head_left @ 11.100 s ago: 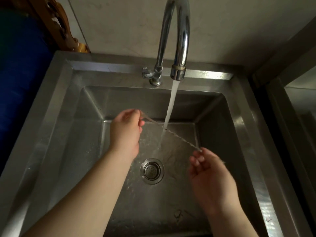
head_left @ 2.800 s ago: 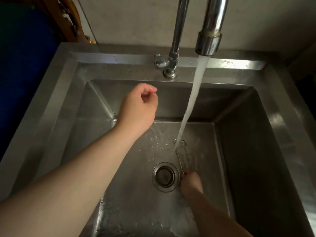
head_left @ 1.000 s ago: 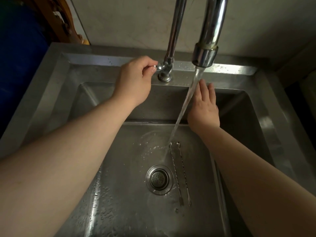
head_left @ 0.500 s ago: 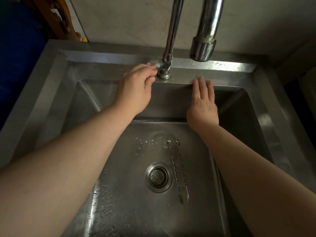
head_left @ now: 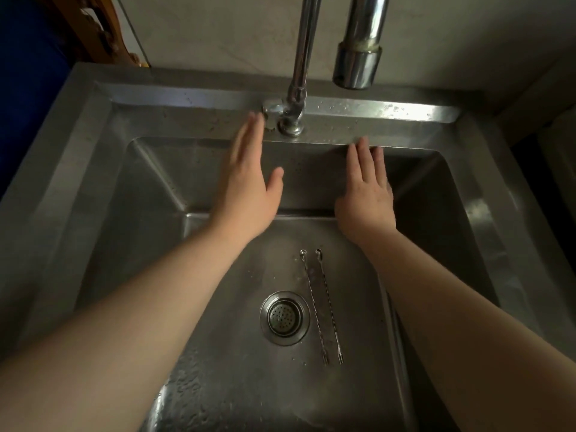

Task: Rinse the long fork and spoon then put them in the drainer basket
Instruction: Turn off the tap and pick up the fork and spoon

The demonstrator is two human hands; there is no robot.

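Spreading flat and empty, your left hand (head_left: 246, 188) hovers by the tap handle (head_left: 270, 108) while your right hand (head_left: 367, 194), fingers extended, rests against the sink (head_left: 405, 110) back wall. The two long utensils (head_left: 321, 307) lie parallel at 3 o'clock of the drain (head_left: 285, 318). Thin, stiff, wet and probably slippery, they are best pinched together mid-shaft.

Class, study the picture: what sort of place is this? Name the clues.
Probably a kitchen washing-up spot: a deep steel sink, a tall faucet and two long utensils beside the drain.
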